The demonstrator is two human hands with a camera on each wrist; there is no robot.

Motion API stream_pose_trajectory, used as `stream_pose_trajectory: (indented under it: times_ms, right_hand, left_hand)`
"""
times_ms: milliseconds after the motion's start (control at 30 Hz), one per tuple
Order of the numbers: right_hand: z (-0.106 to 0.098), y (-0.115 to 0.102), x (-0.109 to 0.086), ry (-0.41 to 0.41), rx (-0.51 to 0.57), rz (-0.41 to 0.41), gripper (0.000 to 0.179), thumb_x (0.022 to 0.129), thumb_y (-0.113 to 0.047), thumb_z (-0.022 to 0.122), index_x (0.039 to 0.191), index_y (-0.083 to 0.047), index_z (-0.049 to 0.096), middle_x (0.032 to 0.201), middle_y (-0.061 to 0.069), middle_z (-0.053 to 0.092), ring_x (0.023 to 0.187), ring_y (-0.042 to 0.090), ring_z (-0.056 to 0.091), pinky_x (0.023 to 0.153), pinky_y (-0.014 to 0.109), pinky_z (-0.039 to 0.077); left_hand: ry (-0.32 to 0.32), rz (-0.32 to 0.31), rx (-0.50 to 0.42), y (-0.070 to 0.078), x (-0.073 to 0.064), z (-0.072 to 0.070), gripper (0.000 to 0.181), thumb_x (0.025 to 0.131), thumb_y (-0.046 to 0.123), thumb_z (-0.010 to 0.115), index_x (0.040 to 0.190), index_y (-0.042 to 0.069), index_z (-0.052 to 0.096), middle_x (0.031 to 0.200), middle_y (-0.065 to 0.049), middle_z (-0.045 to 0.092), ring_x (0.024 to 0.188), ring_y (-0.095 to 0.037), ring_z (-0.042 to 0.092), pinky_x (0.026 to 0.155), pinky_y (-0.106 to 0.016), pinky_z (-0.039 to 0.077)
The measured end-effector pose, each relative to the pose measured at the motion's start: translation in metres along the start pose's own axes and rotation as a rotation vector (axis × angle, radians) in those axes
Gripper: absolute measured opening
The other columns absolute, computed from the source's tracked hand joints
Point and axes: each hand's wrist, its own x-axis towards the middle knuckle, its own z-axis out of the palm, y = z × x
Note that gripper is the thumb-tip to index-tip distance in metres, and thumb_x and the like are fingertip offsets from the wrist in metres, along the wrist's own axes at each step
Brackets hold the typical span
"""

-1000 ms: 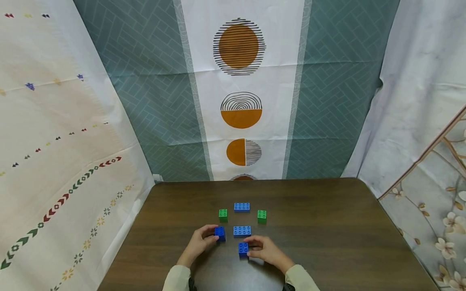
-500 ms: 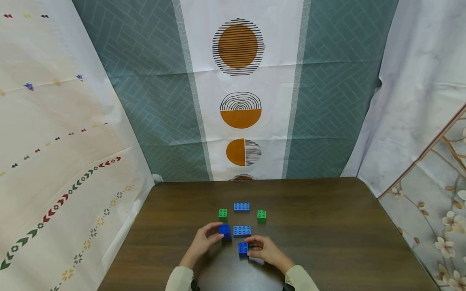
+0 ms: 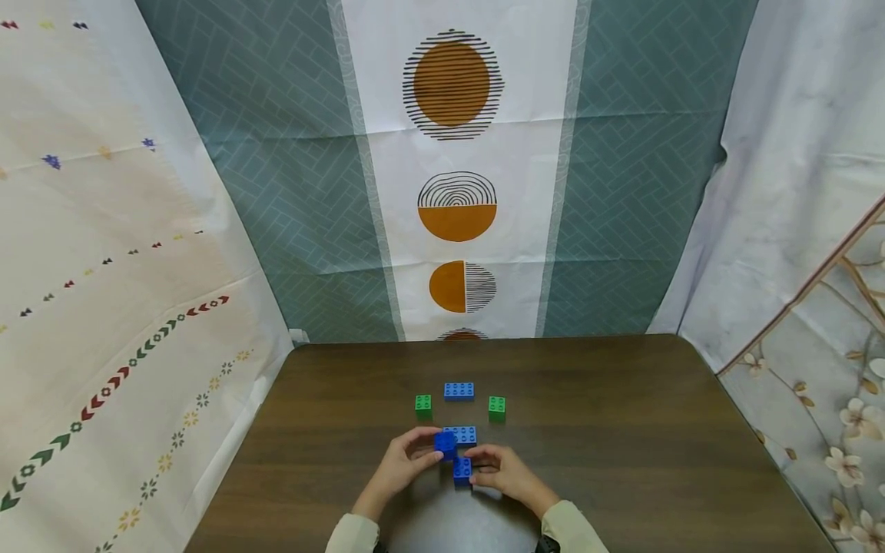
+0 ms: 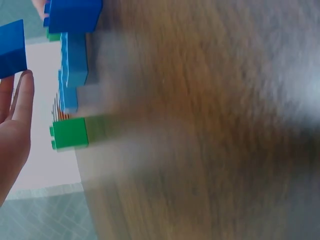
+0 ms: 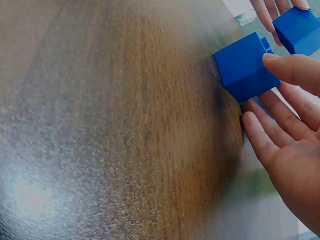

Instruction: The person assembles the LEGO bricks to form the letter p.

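Between the thumb and fingers of my left hand [image 3: 404, 467] is a dark blue square toy brick [image 3: 445, 445], lifted off the table in the left wrist view. My right hand [image 3: 510, 476] pinches a second dark blue brick [image 3: 462, 471] from its right side; this one stands on the table, studs up. In the head view the lifted brick overlaps the near left corner of a lighter blue long brick [image 3: 466, 435]. The right wrist view shows my right thumb against the standing brick [image 5: 245, 70], with the lifted brick [image 5: 298, 31] just beyond.
Farther back on the brown table [image 3: 622, 430] lies another light blue long brick [image 3: 459, 392]. A green brick [image 3: 423, 405] stands left of it and a second green brick [image 3: 496, 408] right. Patterned cloths [image 3: 456, 153] hang behind and at both sides.
My left hand has carried its dark blue brick rightward, from left of the near long brick to just behind the other dark blue brick. The right hand has stayed in place.
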Motion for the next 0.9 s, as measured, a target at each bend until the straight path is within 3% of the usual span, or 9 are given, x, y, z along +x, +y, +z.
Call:
stream_pose_trajectory:
  times_ms: [100,300,533,900]
  right_hand:
    - [0.0,-0.001,0.001,-0.003,-0.003,0.003,0.037,0.086,0.001,0.069,0.119,0.011,0.058,0.121,0.027,0.059,0.109,0.038,0.059,0.085,0.034,0.055]
    - [0.001,-0.011,-0.001,-0.007,0.012,-0.003,0.036,0.086,0.005,0.067,0.119,0.014,0.056,0.119,0.03,0.059,0.109,0.042,0.058,0.088,0.037,0.054]
    - [-0.001,0.002,0.003,-0.004,-0.004,0.025,0.038,0.086,0.001,0.069,0.121,0.011,0.057,0.12,0.025,0.06,0.109,0.038,0.06,0.09,0.039,0.053]
    - [-0.001,0.004,0.003,-0.002,0.005,0.032,0.04,0.085,-0.001,0.071,0.121,0.01,0.057,0.119,0.024,0.061,0.109,0.037,0.06,0.091,0.039,0.053]
  left_hand:
    - [-0.016,0.012,0.001,-0.007,0.0,0.005,0.037,0.09,0.005,0.066,0.124,-0.006,0.057,0.123,-0.025,0.058,0.113,-0.036,0.057,0.093,-0.03,0.051]
    - [-0.051,0.037,-0.025,-0.015,0.001,0.011,0.037,0.089,0.004,0.068,0.123,-0.006,0.057,0.122,-0.027,0.057,0.115,-0.044,0.053,0.094,-0.034,0.051]
    - [-0.062,0.028,-0.018,-0.017,0.0,0.013,0.035,0.09,0.003,0.067,0.122,-0.006,0.058,0.12,-0.027,0.059,0.113,-0.043,0.055,0.093,-0.029,0.051]
    - [-0.084,0.018,-0.012,-0.022,-0.001,0.014,0.034,0.09,0.005,0.067,0.121,-0.005,0.058,0.119,-0.027,0.059,0.11,-0.043,0.057,0.092,-0.029,0.052]
